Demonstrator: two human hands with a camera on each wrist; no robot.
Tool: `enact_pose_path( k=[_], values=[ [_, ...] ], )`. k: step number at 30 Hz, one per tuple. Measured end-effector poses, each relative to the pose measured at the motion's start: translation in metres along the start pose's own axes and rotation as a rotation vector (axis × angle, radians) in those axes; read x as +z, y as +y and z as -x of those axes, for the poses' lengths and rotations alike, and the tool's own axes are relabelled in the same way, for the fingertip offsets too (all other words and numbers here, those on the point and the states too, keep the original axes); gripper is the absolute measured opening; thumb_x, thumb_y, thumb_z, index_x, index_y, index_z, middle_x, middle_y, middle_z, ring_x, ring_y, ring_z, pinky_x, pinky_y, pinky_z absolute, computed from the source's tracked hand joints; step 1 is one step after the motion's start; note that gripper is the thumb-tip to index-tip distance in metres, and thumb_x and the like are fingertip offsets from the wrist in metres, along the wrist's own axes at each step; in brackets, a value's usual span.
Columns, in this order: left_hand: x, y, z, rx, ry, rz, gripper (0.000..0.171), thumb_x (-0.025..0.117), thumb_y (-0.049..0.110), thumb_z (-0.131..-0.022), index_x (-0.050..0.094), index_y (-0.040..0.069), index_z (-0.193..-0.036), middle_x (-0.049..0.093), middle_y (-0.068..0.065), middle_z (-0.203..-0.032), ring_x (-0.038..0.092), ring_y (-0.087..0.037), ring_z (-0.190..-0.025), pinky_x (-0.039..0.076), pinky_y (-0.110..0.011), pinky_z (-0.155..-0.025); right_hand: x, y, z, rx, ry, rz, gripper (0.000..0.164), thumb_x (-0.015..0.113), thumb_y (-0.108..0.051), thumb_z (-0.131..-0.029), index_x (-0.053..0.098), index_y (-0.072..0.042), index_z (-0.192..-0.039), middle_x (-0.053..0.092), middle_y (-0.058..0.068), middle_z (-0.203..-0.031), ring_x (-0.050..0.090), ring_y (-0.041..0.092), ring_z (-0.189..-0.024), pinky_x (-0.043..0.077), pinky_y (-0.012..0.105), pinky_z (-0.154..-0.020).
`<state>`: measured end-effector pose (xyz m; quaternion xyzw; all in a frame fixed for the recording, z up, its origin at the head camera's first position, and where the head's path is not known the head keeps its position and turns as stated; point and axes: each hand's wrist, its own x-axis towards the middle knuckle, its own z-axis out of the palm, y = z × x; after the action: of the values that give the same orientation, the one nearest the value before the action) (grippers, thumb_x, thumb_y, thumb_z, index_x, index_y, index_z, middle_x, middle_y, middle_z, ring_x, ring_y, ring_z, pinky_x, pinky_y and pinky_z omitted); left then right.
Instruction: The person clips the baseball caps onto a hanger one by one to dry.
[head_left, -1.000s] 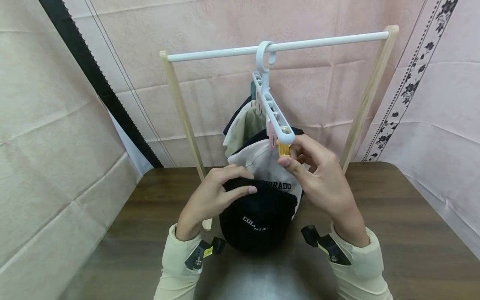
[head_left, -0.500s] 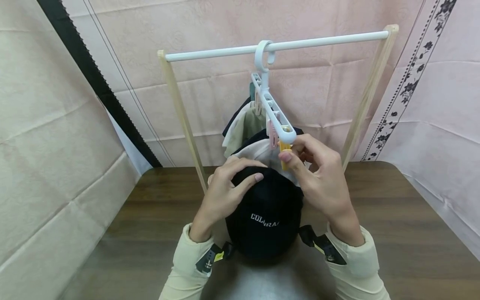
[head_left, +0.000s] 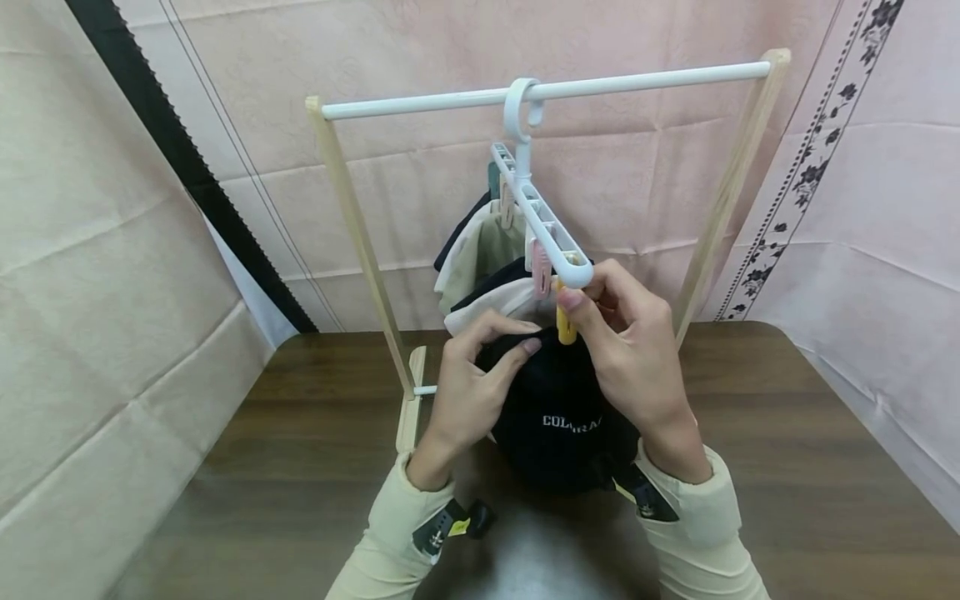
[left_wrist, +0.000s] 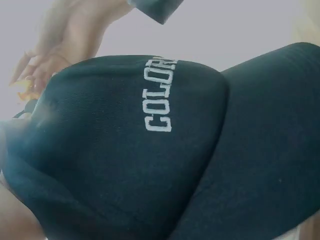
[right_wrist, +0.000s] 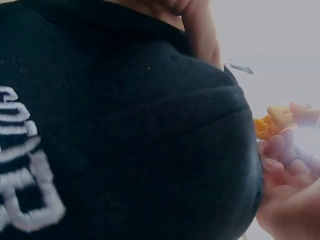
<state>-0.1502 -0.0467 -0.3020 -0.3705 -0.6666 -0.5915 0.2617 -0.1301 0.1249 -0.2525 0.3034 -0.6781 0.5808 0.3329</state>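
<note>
My left hand (head_left: pixel 476 387) pinches the edge of a black baseball cap (head_left: pixel 551 400) with white lettering, thumb in front. Just above that edge, my right hand (head_left: pixel 633 354) pinches a yellow clothespin (head_left: pixel 566 323), which hangs from the front end of a light-blue hanger (head_left: pixel 551 233). The clothespin's lower end overlaps the cap's top edge in the head view; whether it grips the cloth I cannot tell. The cap (left_wrist: pixel 110 125) fills most of the left wrist view. In the right wrist view, fingers of my right hand (right_wrist: pixel 290 195) hold the yellow clothespin (right_wrist: pixel 272 122) beside the cap.
The hanger hooks over the white rod (head_left: pixel 652 82) of a wooden-legged rack. Behind the black cap hang a white cap (head_left: pixel 495 307) and a green cap (head_left: pixel 495 254). A pink clothespin (head_left: pixel 540 271) is on the hanger. All stands over a brown wooden table (head_left: pixel 787 450).
My left hand has brought the black cap up and to the right, its edge now beneath the clothespin. The right hand has stayed at the hanger's end, tilting the yellow clothespin.
</note>
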Motion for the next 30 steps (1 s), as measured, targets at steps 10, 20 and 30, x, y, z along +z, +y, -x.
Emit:
enact_pose_path(
  k=[10, 20, 30],
  values=[
    [0.005, -0.001, 0.001, 0.010, 0.001, 0.072, 0.013, 0.065, -0.005, -0.092, 0.064, 0.003, -0.103, 0.069, -0.010, -0.108, 0.066, -0.025, -0.107, 0.049, -0.041, -0.099, -0.005, 0.003, -0.002, 0.013, 0.010, 0.016, 0.013, 0.065, -0.011, -0.096, 0.060, 0.001, -0.094, 0.059, 0.004, -0.080, 0.055, 0.018, -0.066, 0.047, 0.024, -0.060],
    [0.011, 0.001, 0.002, 0.069, 0.098, 0.094, 0.012, 0.065, -0.006, -0.091, 0.064, -0.002, -0.102, 0.069, -0.017, -0.106, 0.065, -0.030, -0.106, 0.049, -0.045, -0.099, -0.006, 0.004, -0.001, 0.016, -0.050, 0.062, 0.008, 0.065, -0.007, -0.096, 0.060, -0.001, -0.094, 0.060, 0.002, -0.080, 0.056, 0.018, -0.065, 0.044, 0.024, -0.056],
    [0.009, 0.001, 0.002, -0.013, 0.111, 0.082, 0.012, 0.068, 0.001, -0.092, 0.065, 0.001, -0.104, 0.069, -0.013, -0.108, 0.064, -0.028, -0.107, 0.049, -0.043, -0.099, -0.018, 0.005, 0.000, 0.075, -0.167, 0.100, 0.009, 0.069, -0.014, -0.094, 0.063, -0.009, -0.099, 0.060, -0.001, -0.079, 0.055, 0.015, -0.066, 0.043, 0.025, -0.056]
  ],
)
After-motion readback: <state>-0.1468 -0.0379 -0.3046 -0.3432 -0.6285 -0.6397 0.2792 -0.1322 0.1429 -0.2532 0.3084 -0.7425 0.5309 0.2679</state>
